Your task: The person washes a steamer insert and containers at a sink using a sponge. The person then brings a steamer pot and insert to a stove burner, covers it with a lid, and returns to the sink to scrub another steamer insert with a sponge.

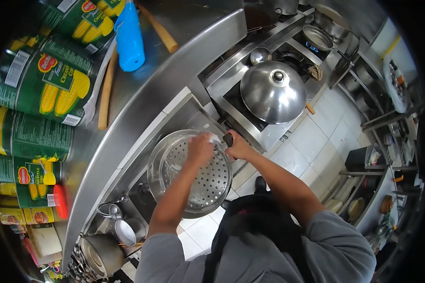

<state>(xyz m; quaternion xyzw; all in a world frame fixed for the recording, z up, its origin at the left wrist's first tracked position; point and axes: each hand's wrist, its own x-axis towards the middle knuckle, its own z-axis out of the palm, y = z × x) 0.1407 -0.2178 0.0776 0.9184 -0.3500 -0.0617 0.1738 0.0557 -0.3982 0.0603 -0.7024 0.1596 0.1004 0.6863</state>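
Observation:
A round metal steamer pan (208,181) with a perforated bottom is in front of me, over a steel sink area. My right hand (239,147) is wrapped round a black handle (228,139) at the pan's upper right rim. Over the pan's upper part, my left hand (200,148) is closed and turned down toward the holes. Something white, like foam or a scrubber, shows beside its fingers; what the hand holds is hidden. Whitish suds streak the pan's inner left side. Behind the steamer pan's left edge, another round metal rim (152,165) shows.
A domed steel lid (274,92) covers a wok on the stove. Beyond it a pan (318,37) sits over a blue flame. Large corn cans (56,80) and a blue bottle (129,40) stand on the left steel shelf. Pots (99,254) are at lower left; shelves line the right.

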